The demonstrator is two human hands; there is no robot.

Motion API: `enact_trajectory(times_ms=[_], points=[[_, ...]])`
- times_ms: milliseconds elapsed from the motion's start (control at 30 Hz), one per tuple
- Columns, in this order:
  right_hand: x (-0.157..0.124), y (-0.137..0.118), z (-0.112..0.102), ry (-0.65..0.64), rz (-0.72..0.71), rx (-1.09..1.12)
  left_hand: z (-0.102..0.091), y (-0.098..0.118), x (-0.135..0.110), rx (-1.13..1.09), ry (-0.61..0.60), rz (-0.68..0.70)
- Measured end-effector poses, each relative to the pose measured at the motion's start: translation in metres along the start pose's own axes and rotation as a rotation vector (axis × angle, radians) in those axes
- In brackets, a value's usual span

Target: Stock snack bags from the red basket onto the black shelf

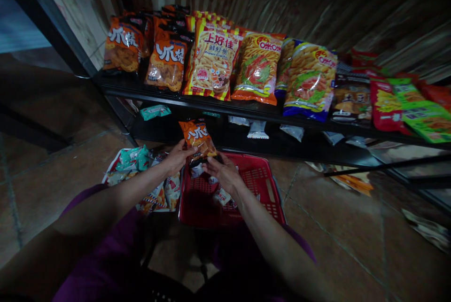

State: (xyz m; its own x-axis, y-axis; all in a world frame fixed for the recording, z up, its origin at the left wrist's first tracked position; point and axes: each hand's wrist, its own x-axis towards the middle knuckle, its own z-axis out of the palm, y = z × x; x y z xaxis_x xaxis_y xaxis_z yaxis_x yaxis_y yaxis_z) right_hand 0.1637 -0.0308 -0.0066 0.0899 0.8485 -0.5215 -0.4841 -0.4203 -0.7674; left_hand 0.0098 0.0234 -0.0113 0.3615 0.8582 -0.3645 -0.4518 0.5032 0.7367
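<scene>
Between my two hands is a small orange snack bag (199, 141) with large white lettering, held upright over the red basket's left end. The thumb and fingers of my left hand (179, 157) grip its left side. At its lower right corner, the fingers of my right hand (224, 171) are closed on the edge, partly in shadow. Below them, the red plastic basket (273, 189) has a few small white packets (222, 196) inside. A second container (113, 166) to the left is filled with teal and white snack packets (133, 158).
A black shelf (197, 99) runs across in front, lined with orange snack bags (124, 44), prawn cracker bags (213, 60) and other bags. Its lower board (243, 143) carries small packets. Flattened packaging (347, 179) lies on the tiled floor at right.
</scene>
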Motion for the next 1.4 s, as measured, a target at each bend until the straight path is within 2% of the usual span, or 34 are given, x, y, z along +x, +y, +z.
enact_trajectory(times_ms=[233,467,667,967,1100,1167,1267,1400], points=[[-0.001,0.016,0.006,0.029,0.15,0.062,0.003,-0.011,0.003,0.067,0.105,0.055],[-0.001,0.023,0.006,0.09,0.083,0.158,0.01,-0.007,0.001,-0.024,0.116,-0.013],[-0.001,0.02,0.009,0.043,0.054,0.148,0.009,-0.003,0.002,-0.093,0.13,-0.094],[-0.006,0.02,0.013,0.07,-0.109,0.008,0.005,0.006,0.001,-0.223,0.044,-0.13],[-0.006,0.021,0.013,0.077,-0.122,-0.057,0.005,0.009,0.001,-0.223,0.001,-0.188],[-0.006,0.021,0.013,0.078,-0.114,-0.081,0.004,0.01,0.002,-0.214,-0.015,-0.165],[-0.009,0.02,0.015,0.074,-0.117,-0.09,0.003,0.009,0.004,-0.212,0.021,-0.113],[-0.012,0.014,0.015,0.115,-0.154,-0.01,0.002,0.008,0.005,-0.225,0.078,-0.123]])
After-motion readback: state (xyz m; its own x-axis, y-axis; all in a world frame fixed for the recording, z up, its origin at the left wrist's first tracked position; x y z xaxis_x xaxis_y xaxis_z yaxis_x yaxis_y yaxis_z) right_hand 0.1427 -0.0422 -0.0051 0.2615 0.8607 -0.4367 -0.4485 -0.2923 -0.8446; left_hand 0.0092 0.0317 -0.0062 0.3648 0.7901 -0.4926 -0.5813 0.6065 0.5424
